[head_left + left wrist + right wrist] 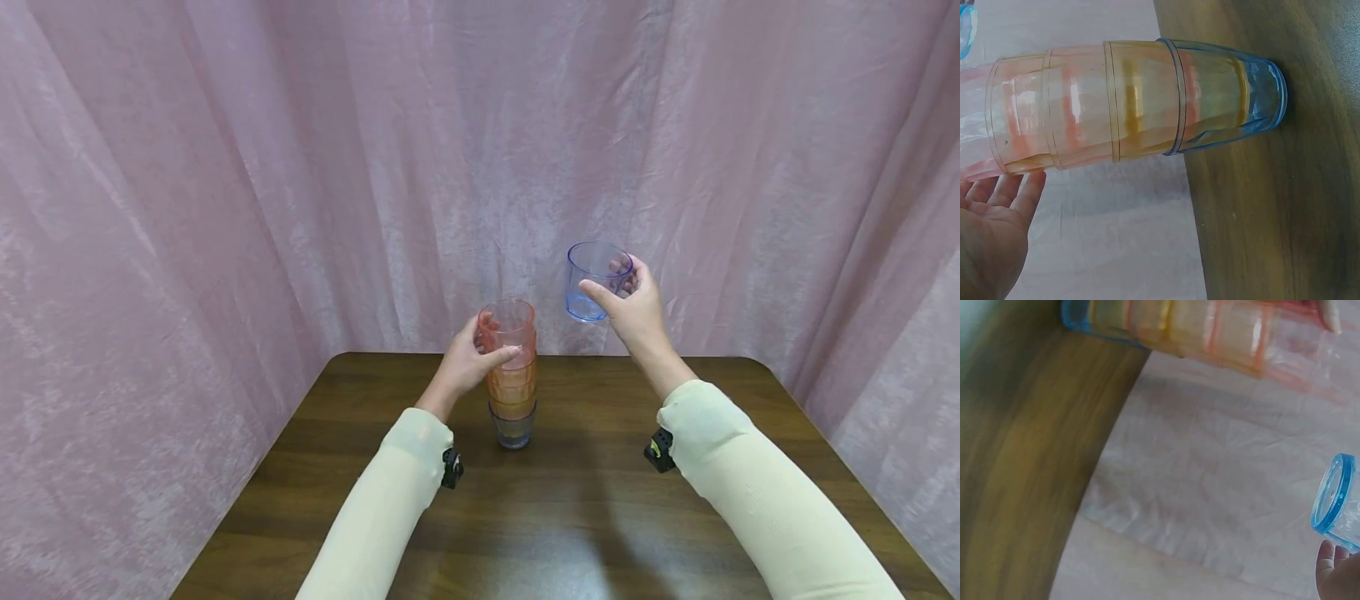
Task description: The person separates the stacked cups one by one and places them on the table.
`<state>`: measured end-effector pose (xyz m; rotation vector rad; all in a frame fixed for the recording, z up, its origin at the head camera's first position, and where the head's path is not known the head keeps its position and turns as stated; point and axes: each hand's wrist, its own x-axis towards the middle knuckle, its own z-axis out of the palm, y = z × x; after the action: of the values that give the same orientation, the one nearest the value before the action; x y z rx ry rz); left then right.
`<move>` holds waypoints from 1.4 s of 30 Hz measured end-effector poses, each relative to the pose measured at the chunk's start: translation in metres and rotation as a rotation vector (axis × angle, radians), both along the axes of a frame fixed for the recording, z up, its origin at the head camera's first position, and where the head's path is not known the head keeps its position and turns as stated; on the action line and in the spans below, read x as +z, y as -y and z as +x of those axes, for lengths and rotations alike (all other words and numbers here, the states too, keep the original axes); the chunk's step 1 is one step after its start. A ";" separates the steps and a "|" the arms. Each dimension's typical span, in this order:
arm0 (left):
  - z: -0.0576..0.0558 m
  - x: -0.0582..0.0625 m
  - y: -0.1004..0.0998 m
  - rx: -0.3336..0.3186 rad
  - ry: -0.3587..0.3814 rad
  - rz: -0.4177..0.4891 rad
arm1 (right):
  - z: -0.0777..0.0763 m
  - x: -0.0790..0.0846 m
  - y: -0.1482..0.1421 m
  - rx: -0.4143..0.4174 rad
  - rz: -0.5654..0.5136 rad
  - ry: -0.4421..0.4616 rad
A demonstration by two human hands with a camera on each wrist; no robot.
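Note:
A stack of clear tumblers stands upright on the wooden table, with a bluish tumbler [513, 431] at the bottom and yellow and orange tumblers [512, 390] nested above it. On top is a pink tumbler [517, 327], its side gripped by my left hand [463, 364], thumb across the near face and fingers behind. My right hand [640, 312] holds a blue tumbler [579, 283] in the air, up and to the right of the stack, rim upward. In the right wrist view, the base of this blue tumbler [1335, 494] shows above the fingertips [1325, 551].
The brown wooden table [600, 500] has rounded far corners, and the stack stands toward its far side. A pink curtain [420, 167] hangs behind the table and along both sides.

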<state>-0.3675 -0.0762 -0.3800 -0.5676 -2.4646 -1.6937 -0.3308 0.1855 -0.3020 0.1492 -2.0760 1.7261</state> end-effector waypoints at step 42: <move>0.004 0.002 0.000 0.022 0.024 -0.018 | 0.015 -0.177 -0.017 -0.043 0.109 0.338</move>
<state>-0.3636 -0.0764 -0.3778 -0.5236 -2.4953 -1.6816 -0.3161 0.2021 -0.4790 -0.1652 -2.3944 1.7071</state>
